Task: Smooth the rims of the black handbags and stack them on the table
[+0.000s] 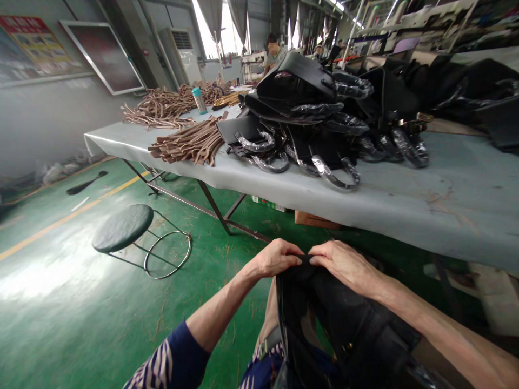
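A black bag (348, 319) hangs in front of my body, its lower part running out of view at the bottom. My left hand (279, 256) pinches the bag's upper edge between thumb and fingers. Close beside it, my right hand (340, 262) grips the same edge, so the fingertips of both hands nearly meet. A small gold-coloured metal fitting shows low on the bag. Plastic wrap glints near its bottom right.
On the grey-covered table (401, 200) lie piled black bags (300, 97) with plastic-wrapped handles, bundles of brown straps (190, 141) and a flask (199, 101). A round stool (124, 228) stands on the green floor at left. One person (275, 53) is beyond the table.
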Motion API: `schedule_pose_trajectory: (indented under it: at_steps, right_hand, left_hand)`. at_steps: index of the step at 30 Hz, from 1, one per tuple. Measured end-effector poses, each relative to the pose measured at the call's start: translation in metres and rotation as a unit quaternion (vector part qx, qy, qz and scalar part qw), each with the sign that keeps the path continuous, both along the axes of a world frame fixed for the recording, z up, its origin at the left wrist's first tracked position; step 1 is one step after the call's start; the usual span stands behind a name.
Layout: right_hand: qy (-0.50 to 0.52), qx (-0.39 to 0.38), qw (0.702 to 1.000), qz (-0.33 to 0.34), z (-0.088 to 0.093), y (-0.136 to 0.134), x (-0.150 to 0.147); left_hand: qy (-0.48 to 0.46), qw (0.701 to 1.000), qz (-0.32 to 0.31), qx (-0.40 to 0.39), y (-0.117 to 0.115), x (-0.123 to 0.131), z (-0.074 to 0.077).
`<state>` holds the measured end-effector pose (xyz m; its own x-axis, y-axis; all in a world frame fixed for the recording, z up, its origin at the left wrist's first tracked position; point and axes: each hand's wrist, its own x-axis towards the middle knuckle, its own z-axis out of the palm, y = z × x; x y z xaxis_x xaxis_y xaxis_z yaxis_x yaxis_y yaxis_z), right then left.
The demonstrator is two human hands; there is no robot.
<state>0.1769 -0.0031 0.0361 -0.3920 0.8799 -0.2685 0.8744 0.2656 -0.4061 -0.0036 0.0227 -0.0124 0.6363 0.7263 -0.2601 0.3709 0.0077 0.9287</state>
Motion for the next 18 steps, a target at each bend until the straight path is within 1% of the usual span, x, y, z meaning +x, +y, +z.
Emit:
schedule_pose_trajectory:
  at_steps: [3,8,10,13,16,18]
  right_hand:
    - [0.019,-0.006,1.0,-0.005,-0.003,0.001,-0.001]
    - [0.018,-0.004,1.0,-0.012,-0.005,0.002,0.001]
    - [0.033,-0.02,0.999,-0.009,-0.004,0.003,-0.002]
    - [0.054,-0.038,0.998,0.014,-0.005,0.006,-0.008]
    - [0.034,-0.023,0.998,0.04,-0.007,0.009,-0.014]
    - [0.022,-0.01,0.998,0.052,-0.009,0.011,-0.015]
  left_hand:
    - [-0.021,0.999,0.011,-0.036,0.002,-0.002,-0.001]
    - [-0.053,0.993,0.047,-0.097,0.004,0.0,0.001]
    - [-0.056,0.992,0.056,-0.097,0.003,0.001,0.002]
    - [-0.076,0.992,0.062,-0.084,0.002,0.001,0.0]
    - [-0.1,0.989,0.062,-0.086,0.001,0.0,-0.001]
    - [-0.113,0.987,0.058,-0.097,0.0,-0.003,0.001]
